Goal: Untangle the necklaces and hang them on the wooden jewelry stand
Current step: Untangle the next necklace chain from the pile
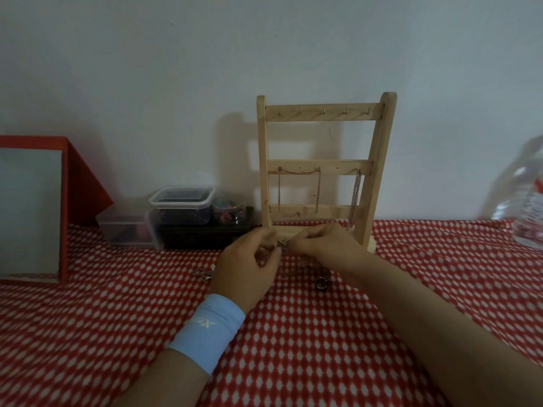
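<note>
The wooden jewelry stand stands upright against the wall, with hooks along its rails. One chain is draped between two hooks of the middle rail, and another chain hangs from a hook on the right. In front of the stand's base, my left hand and my right hand meet, and both pinch a small tangled necklace between their fingertips. Part of the tangle is hidden by my fingers. A loose bit of chain lies on the cloth to the left of my left hand.
A red and white patterned cloth covers the table. Clear plastic boxes sit on a black tray left of the stand. A red box with a grey panel stands at far left, a plastic bottle at far right. A small dark ring-like object lies below my right wrist.
</note>
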The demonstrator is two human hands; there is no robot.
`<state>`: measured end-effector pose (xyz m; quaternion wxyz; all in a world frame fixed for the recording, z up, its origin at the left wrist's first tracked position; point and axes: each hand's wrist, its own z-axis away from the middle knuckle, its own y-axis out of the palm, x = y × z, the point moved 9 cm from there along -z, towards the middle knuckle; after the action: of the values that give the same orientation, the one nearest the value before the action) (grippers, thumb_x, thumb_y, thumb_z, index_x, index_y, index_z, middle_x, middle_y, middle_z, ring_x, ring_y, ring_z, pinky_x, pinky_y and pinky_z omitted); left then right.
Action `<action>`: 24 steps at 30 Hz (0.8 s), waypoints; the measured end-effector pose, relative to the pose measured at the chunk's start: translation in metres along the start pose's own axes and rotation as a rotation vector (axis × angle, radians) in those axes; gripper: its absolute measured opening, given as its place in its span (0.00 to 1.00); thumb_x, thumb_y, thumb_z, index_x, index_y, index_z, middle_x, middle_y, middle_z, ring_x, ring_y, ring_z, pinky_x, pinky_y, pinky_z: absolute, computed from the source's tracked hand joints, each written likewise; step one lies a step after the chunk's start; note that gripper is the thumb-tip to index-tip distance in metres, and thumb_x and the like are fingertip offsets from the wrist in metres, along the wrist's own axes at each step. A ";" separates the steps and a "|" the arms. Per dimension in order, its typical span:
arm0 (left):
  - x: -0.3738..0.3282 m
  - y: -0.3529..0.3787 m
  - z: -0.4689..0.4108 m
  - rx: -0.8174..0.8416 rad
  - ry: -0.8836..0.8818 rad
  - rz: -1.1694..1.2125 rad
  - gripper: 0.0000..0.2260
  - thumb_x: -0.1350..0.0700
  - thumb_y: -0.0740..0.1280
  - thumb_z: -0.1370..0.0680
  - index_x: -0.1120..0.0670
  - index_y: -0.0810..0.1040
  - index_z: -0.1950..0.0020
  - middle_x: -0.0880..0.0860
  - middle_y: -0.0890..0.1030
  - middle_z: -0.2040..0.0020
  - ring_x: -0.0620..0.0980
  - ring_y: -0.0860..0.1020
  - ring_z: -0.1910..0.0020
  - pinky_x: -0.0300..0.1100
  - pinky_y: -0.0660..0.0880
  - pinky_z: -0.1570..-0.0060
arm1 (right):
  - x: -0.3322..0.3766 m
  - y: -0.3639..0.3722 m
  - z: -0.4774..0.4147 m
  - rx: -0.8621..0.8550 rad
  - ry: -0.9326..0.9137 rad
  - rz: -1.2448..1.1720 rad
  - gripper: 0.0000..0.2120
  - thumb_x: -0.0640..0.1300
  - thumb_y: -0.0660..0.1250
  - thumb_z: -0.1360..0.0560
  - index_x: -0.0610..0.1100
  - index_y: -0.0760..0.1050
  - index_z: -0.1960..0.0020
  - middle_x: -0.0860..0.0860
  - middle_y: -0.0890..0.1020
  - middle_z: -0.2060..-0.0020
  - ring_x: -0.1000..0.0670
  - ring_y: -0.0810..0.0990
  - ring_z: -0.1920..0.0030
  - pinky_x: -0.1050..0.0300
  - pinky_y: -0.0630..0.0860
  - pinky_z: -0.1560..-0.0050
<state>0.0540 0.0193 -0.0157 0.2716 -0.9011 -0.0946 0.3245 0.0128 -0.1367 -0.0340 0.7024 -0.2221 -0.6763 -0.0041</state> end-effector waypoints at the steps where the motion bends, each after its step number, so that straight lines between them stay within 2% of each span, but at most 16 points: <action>1: -0.001 0.000 0.000 0.011 0.001 0.039 0.12 0.53 0.70 0.24 0.47 0.79 0.40 0.42 0.81 0.51 0.35 0.78 0.54 0.26 0.74 0.52 | -0.002 0.000 0.000 0.002 0.018 -0.010 0.04 0.42 0.74 0.26 0.45 0.87 0.59 0.50 0.87 0.62 0.52 0.83 0.61 0.60 0.82 0.57; 4: -0.013 -0.001 0.002 0.026 0.107 0.098 0.13 0.55 0.71 0.24 0.47 0.81 0.40 0.43 0.83 0.47 0.36 0.79 0.48 0.29 0.75 0.46 | -0.006 0.003 0.000 0.040 0.073 -0.032 0.07 0.46 0.71 0.24 0.44 0.86 0.57 0.50 0.86 0.63 0.53 0.82 0.61 0.59 0.77 0.59; 8: -0.016 -0.010 0.003 -0.086 0.124 0.052 0.07 0.53 0.70 0.24 0.49 0.84 0.47 0.43 0.84 0.52 0.38 0.80 0.53 0.35 0.78 0.52 | -0.013 0.018 0.000 0.163 0.164 -0.181 0.09 0.47 0.65 0.22 0.42 0.79 0.52 0.49 0.82 0.61 0.51 0.78 0.63 0.55 0.72 0.58; 11: -0.018 -0.012 0.002 -0.109 0.104 0.010 0.05 0.52 0.69 0.24 0.49 0.84 0.52 0.42 0.83 0.55 0.38 0.80 0.55 0.31 0.77 0.55 | -0.015 0.029 0.002 0.239 0.196 -0.179 0.09 0.48 0.60 0.20 0.44 0.76 0.51 0.50 0.78 0.62 0.52 0.75 0.65 0.57 0.71 0.61; 13: -0.015 -0.013 0.002 -0.124 0.040 0.058 0.04 0.54 0.69 0.25 0.50 0.84 0.55 0.42 0.81 0.58 0.40 0.79 0.58 0.28 0.74 0.57 | -0.015 0.031 0.004 0.254 0.202 -0.121 0.10 0.48 0.60 0.20 0.43 0.76 0.52 0.48 0.78 0.61 0.51 0.75 0.65 0.57 0.71 0.61; 16: 0.002 -0.010 0.002 -0.121 -0.164 0.274 0.04 0.59 0.70 0.25 0.51 0.84 0.57 0.45 0.82 0.59 0.41 0.80 0.57 0.28 0.74 0.56 | -0.010 0.027 0.007 0.250 0.181 0.046 0.11 0.49 0.62 0.20 0.43 0.78 0.54 0.48 0.80 0.63 0.52 0.75 0.66 0.58 0.72 0.62; 18: 0.016 0.000 0.003 -0.055 -0.330 0.431 0.05 0.58 0.69 0.24 0.52 0.84 0.57 0.46 0.83 0.60 0.40 0.80 0.58 0.33 0.76 0.54 | -0.008 0.024 0.007 0.233 0.174 0.073 0.11 0.48 0.63 0.20 0.43 0.78 0.57 0.51 0.80 0.68 0.53 0.75 0.67 0.59 0.71 0.64; 20: 0.026 0.013 0.006 0.024 -0.459 0.562 0.07 0.57 0.66 0.22 0.55 0.83 0.57 0.50 0.83 0.62 0.44 0.80 0.61 0.41 0.77 0.55 | -0.009 0.026 0.006 0.260 0.182 -0.018 0.09 0.47 0.62 0.21 0.44 0.76 0.56 0.52 0.79 0.68 0.52 0.74 0.68 0.58 0.70 0.65; 22: 0.027 0.018 0.007 0.064 -0.484 0.572 0.08 0.58 0.64 0.20 0.58 0.81 0.56 0.58 0.81 0.61 0.46 0.78 0.62 0.43 0.77 0.56 | -0.010 0.030 0.004 0.297 0.178 -0.142 0.07 0.46 0.62 0.21 0.45 0.74 0.56 0.51 0.77 0.65 0.53 0.72 0.68 0.59 0.68 0.66; 24: 0.021 0.015 0.006 0.050 -0.416 0.498 0.06 0.59 0.64 0.21 0.57 0.80 0.55 0.56 0.81 0.58 0.43 0.78 0.59 0.34 0.76 0.57 | -0.009 0.028 0.004 0.300 0.167 -0.211 0.08 0.47 0.62 0.20 0.46 0.74 0.56 0.52 0.76 0.65 0.54 0.71 0.68 0.59 0.67 0.65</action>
<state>0.0663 0.0168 -0.0385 0.1806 -0.8040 0.0831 0.5605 0.0172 -0.1127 -0.0513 0.7768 -0.0417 -0.6283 0.0050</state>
